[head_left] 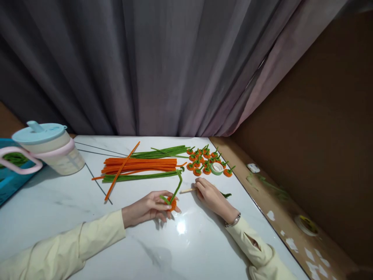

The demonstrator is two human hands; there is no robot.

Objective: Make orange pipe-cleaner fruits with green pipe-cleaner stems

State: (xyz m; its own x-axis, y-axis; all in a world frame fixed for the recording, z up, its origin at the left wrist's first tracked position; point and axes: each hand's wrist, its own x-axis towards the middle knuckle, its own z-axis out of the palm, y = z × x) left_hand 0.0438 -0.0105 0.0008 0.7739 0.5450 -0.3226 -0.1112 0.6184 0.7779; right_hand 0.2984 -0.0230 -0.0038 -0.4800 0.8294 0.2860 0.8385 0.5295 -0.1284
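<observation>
On the white table (87, 217), left hand (145, 208) fingers pinch an orange-green coil (171, 202); right hand (211, 196) fingers grip a wooden stick (187, 190).

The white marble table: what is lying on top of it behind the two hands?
On the white marble table: orange pipe cleaners, green pipe cleaners, small orange pumpkins and a green tape roll. Whatever lies beneath the bundles is covered.

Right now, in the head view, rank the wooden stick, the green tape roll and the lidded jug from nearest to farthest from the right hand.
1. wooden stick, at the right hand fingers.
2. green tape roll, just beyond, among the orange pieces.
3. lidded jug, far left.
</observation>
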